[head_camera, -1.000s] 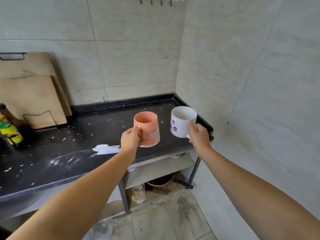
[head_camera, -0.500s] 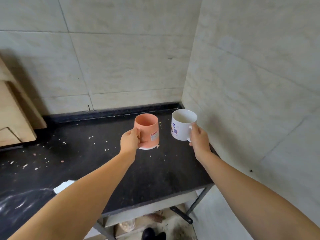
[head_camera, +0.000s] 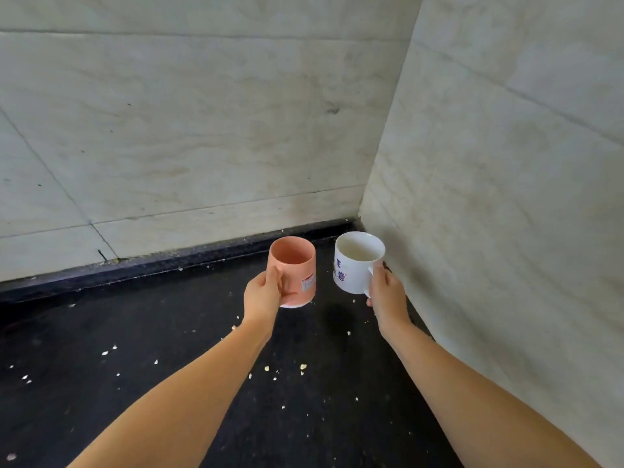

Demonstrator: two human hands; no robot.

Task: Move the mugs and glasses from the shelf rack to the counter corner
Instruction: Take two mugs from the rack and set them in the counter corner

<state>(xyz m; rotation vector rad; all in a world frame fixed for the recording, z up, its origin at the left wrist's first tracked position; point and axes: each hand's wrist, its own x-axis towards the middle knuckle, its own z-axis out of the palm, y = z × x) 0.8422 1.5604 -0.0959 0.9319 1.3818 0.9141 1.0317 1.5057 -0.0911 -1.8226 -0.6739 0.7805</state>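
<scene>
Closer now to the far right corner of the table point(head_camera: 141, 393). Left hand point(head_camera: 261, 295) clamped on pink mug point(head_camera: 297, 270), right hand point(head_camera: 386, 298) on white mug point(head_camera: 354, 265), both aloft. Ready to set down.

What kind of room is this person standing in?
Most likely a home kitchen: a dark, crumb-strewn counter meets tiled walls in a corner, and each hand holds a mug, a pink mug and a white mug.
</scene>
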